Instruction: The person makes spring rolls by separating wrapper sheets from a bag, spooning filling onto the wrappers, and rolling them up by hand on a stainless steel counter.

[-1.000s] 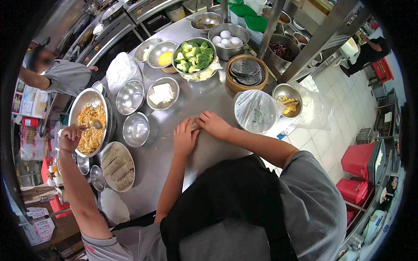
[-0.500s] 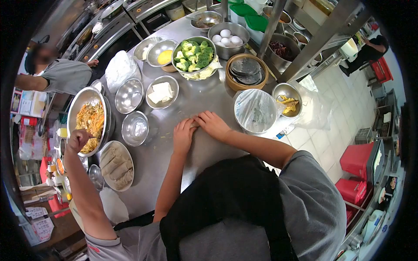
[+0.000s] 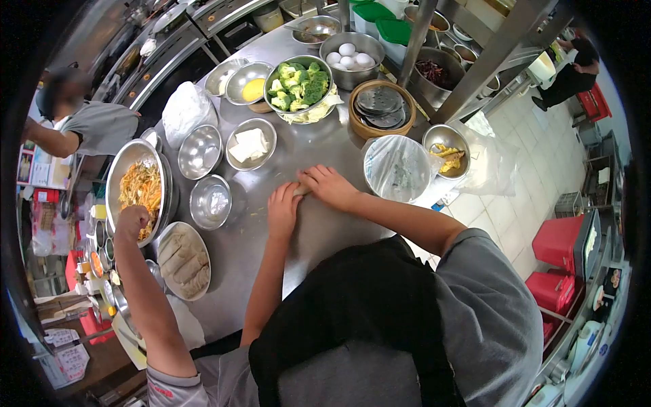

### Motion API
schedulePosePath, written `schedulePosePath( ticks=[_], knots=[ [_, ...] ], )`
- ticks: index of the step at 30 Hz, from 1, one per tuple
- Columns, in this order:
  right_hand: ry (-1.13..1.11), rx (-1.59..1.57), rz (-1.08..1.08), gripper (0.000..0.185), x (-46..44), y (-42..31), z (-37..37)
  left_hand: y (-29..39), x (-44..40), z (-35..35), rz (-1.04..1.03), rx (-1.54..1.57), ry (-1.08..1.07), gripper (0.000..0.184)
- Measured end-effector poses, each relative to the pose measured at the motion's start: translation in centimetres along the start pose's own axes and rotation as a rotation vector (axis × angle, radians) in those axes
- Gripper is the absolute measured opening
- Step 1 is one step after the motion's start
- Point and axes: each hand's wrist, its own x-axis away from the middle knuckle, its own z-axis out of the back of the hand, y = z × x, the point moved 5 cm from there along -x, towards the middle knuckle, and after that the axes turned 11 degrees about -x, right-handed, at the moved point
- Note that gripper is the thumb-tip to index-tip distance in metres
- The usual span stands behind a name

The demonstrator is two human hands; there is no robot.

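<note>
On the steel table, my left hand and my right hand meet over a small pale roll. The fingers of both hands are bent onto it and cover most of it. To the left, a co-worker's hand is at a bowl of shredded vegetables. An oval plate of pale rolls stands below that bowl. An empty metal bowl is left of my hands, and a plastic-covered container is at their right.
A bowl of broccoli, a pot of eggs, a bamboo steamer and a bowl of white blocks stand farther back. A metal post rises at the right. Another person stands at the far left.
The co-worker's hand has moved lower over the vegetable bowl. My hands stay together on the roll, shifting slightly upward in view. The person at far right has turned and lowered an arm.
</note>
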Motion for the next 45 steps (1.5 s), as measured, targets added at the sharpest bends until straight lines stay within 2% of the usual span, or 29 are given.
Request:
schedulePosePath(
  ticks=[4,7,10,16,22,25,31,34,40,45],
  knots=[
    [-0.109,0.006,-0.094,0.04,0.1,0.1,-0.3,-0.3,-0.3,-0.2,-0.011,0.018,-0.012,0.033],
    [-0.036,0.022,-0.05,0.036,0.2,0.4,-0.3,-0.5,-0.5,-0.4,0.008,-0.005,-0.06,0.035],
    [-0.045,-0.011,-0.016,0.034,0.3,1.1,-0.8,1.0,-1.1,1.4,-0.063,-0.094,0.032,0.039],
    [-0.073,-0.043,-0.013,0.034,-0.1,1.2,-0.4,0.4,-1.0,0.8,0.0,-0.045,-0.092,0.041],
    [-0.005,-0.075,-0.069,0.037,0.1,0.9,-0.2,-0.6,-1.0,-0.1,0.012,0.008,-0.058,0.038],
    [-0.021,-0.097,-0.102,0.045,0.2,1.4,-0.8,-0.9,-1.2,-0.3,-0.003,0.038,-0.048,0.037],
    [-0.066,-0.101,-0.105,0.039,-0.3,2.0,-0.8,-0.5,-1.3,0.7,0.03,0.112,-0.003,0.041],
    [-0.092,-0.123,-0.116,0.035,-0.4,2.4,-1.0,-1.4,-1.0,0.5,0.054,0.045,0.009,0.042],
    [-0.022,-0.164,-0.115,0.033,-0.4,1.8,-0.2,-2.0,-1.2,0.2,0.06,0.087,-0.041,0.041],
    [-0.082,-0.144,-0.181,0.036,-0.6,2.4,-0.6,-2.1,-1.5,0.3,0.033,0.113,-0.03,0.042]
  ],
)
